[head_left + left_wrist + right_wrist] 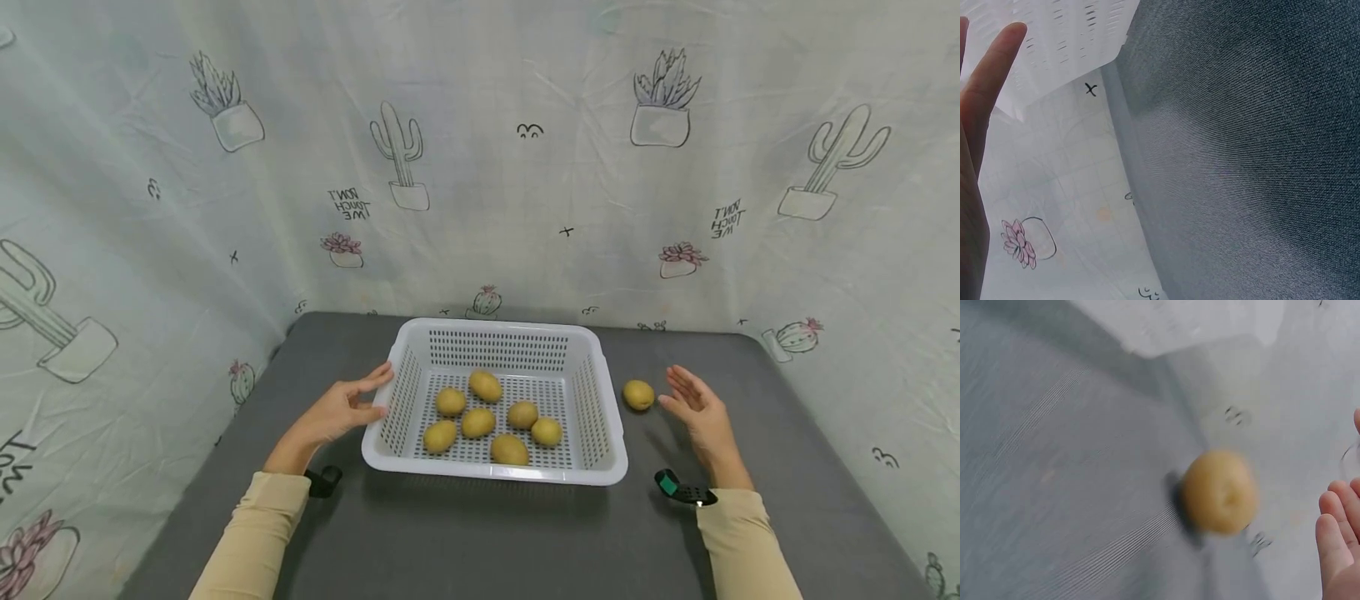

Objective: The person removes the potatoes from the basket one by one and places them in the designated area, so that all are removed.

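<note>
Pale cloth [480, 175] printed with potted cacti hangs behind a dark grey table [487, 537]. On it I record one white perforated basket [465, 469], with seven yellow potatoes [477, 422] spread over its floor. Left hand [335, 412]: fingers spread and extended, touching the basket's left rim, grip not clenched. Right hand [702, 417]: grip released, holding nothing, near a lone potato [638, 395] that lies on the table to the right of the basket, a small gap between them.
</note>
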`<state>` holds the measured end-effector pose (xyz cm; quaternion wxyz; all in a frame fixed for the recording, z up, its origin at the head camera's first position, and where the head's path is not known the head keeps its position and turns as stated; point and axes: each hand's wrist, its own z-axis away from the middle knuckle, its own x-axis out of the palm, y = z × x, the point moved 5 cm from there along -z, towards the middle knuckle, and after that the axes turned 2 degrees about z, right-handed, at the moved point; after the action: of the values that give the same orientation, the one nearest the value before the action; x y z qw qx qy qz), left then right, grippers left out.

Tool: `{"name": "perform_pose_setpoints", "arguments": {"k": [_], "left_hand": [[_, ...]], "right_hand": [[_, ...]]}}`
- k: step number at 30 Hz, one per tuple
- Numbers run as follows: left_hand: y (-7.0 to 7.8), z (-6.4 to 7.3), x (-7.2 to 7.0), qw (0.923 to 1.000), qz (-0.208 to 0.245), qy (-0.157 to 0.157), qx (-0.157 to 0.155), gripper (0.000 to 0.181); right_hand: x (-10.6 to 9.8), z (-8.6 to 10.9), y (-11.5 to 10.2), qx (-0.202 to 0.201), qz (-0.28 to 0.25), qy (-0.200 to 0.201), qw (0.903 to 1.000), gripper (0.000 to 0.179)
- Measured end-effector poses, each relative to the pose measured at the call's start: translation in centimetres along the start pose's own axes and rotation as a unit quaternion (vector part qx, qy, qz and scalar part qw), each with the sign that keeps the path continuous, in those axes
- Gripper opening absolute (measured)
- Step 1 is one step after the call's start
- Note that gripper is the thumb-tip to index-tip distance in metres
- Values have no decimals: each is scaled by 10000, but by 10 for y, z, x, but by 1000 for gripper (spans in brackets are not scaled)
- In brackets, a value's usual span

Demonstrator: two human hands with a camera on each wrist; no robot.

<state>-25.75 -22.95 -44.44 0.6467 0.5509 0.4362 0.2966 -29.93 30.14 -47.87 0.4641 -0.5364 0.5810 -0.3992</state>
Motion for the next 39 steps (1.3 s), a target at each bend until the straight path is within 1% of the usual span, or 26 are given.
{"name": "perform_pose_setpoints", "arguments": {"k": [4,8,15,22,25,31,35,39], "left_hand": [[1,-1,-1,10000,14,26,-33,70],[1,-1,0,10000,25,42,-52,70],[-1,-1,0,9999,74,35,-58,70],[0,-1,0,10000,7,56,-68,70],[0,-1,-1,10000,5,53,-69,70],[-1,-1,-1,9999,-37,43,-114,70],[0,0,-1,9999,-53,45,-111,70],[1,0,0,9999,-67,30,-88,70]], "right_hand": [[6,-6,-22,-277,-76,-192,9994,63],[14,-10,-40,-445,-94,-436,9980,63],[28,-14,-64,-490,82,-765,9958,62],[44,-18,-89,-551,289,-1024,9928,61],[51,-20,-96,-637,407,-1116,9909,62],[67,-24,-107,-742,471,-1280,9879,60],[77,-29,-110,-740,563,-1380,9861,60],[87,-34,-108,-681,614,-1479,9847,60]]}}
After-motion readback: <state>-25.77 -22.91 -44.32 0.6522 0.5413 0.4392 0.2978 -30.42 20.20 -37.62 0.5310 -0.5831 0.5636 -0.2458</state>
